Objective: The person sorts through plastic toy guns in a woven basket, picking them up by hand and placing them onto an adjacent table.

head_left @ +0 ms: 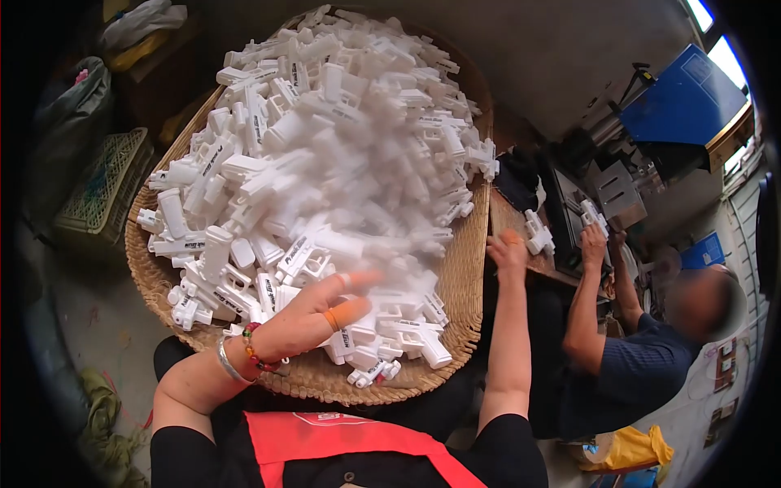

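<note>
A large heap of white toy guns (215, 167) with black lettering fills a woven basket (465, 297). Over the heap's near part, my left hand (313, 315) has its fingers apart and holds nothing; its fingertips are blurred. Toy guns in the heap's middle are smeared by motion. To the right of the basket, my right hand (509, 250) is at the edge of a wooden board (506, 213), with thumb and fingers apart. Just beyond its fingers, another white toy gun (538, 233) lies on the board, apart from the hand.
At the right, a co-worker (643, 366) in a dark shirt holds a white toy gun (593, 216) at a machine with a blue panel (683, 96). A green plastic crate (104, 185) stands left of the basket. A yellow bag (634, 449) lies at the lower right.
</note>
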`<state>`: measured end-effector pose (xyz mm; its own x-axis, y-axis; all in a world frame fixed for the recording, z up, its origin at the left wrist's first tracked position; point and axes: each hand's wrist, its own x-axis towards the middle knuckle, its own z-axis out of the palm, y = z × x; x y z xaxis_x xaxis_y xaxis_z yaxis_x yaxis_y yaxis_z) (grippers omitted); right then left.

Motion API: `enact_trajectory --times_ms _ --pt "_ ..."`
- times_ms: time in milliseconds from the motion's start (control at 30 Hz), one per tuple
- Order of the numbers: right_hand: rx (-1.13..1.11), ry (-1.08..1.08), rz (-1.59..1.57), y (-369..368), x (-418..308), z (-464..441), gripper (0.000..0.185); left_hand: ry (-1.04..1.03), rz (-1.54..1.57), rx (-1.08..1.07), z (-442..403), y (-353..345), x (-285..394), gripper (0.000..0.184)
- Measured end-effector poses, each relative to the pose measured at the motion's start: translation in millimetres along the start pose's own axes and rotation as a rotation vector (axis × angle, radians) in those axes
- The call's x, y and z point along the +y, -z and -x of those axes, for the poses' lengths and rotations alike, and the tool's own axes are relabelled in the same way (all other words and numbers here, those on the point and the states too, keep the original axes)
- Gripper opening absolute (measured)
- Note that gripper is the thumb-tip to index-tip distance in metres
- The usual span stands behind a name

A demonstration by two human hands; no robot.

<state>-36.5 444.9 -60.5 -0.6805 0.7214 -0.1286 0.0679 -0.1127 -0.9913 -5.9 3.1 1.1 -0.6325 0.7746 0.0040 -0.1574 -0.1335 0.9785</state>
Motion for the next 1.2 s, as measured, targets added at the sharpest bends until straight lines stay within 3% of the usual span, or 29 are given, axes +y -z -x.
enact_trajectory --times_ms 33,133,200,233,333,400,467,533,567,633,667,767,867,933,967,1067,1133,1200 --pt "-0.182 -0.013 0.008 -11.7 11.9 0.4 0.045 -0.034 -0.027 -0.004 -0.4 -0.2 -0.3 0.042" --pt "-0.258 -0.013 0.606 -56.8 43.6 -6.6 0.048 -0.045 -0.002 -0.018 -1.1 0.1 -10.8 0.042" --pt "-0.223 0.474 1.255 -47.2 111.2 -58.0 0.062 -0.019 0.002 -0.01 1.3 -1.8 -3.7 0.042" --pt "-0.334 0.404 1.164 -58.1 98.6 -36.6 0.076 0.001 0.007 0.001 1.8 -1.5 0.0 0.042" --pt "-0.439 0.547 1.369 -88.8 82.4 13.3 0.082 -0.043 -0.003 0.018 1.4 1.1 -3.2 0.04" --pt "-0.348 0.556 1.518 -99.7 91.7 31.3 0.083 -0.059 -0.021 0.01 1.4 1.8 -4.6 0.041" --pt "-0.298 0.656 1.488 -90.5 106.6 19.3 0.074 -0.019 -0.028 -0.013 2.6 0.4 -0.4 0.041" --pt "-0.328 0.77 1.055 -80.6 107.6 1.5 0.059 -0.033 -0.056 -0.002 2.3 0.4 3.0 0.041" --pt "-0.221 0.766 1.02 -74.8 105.9 0.2 0.044 -0.04 -0.086 0.012 3.0 1.2 5.3 0.041" --pt "-0.264 0.562 0.689 -66.3 90.8 -1.5 0.036 -0.075 -0.123 0.037 2.2 3.4 5.5 0.041" --pt "-0.257 0.455 0.596 -80.5 43.5 43.2 0.03 -0.097 -0.156 0.047 1.6 3.5 5.5 0.041" --pt "-0.467 0.313 0.404 -72.2 2.7 76.2 0.028 -0.2 -0.336 0.162 0.3 3.0 1.0 0.046" --pt "-0.769 0.36 0.079 -71.8 -32.5 132.9 0.03 -0.321 -0.385 0.305 -3.3 0.7 -11.9 0.057" --pt "-0.922 0.557 0.066 -77.8 -51.2 162.9 0.03 -0.336 -0.434 0.31 -5.7 0.7 -17.5 0.059" --pt "-0.959 0.438 0.012 -75.7 -51.0 174.0 0.03 -0.303 -0.304 0.239 -5.9 -0.7 -17.8 0.06" --pt "-0.998 0.543 0.034 -87.2 -60.2 202.7 0.032 -0.183 -0.152 0.094 -4.3 -3.9 0.2 0.059" --pt "-0.8 0.525 0.012 -97.6 -55.0 216.0 0.037 0.074 0.25 -0.021 -0.9 -2.8 8.1 0.056" --pt "-0.707 0.422 -0.041 -102.7 -50.0 224.0 0.04 0.011 0.268 0.051 -4.7 -2.4 -4.3 0.055"
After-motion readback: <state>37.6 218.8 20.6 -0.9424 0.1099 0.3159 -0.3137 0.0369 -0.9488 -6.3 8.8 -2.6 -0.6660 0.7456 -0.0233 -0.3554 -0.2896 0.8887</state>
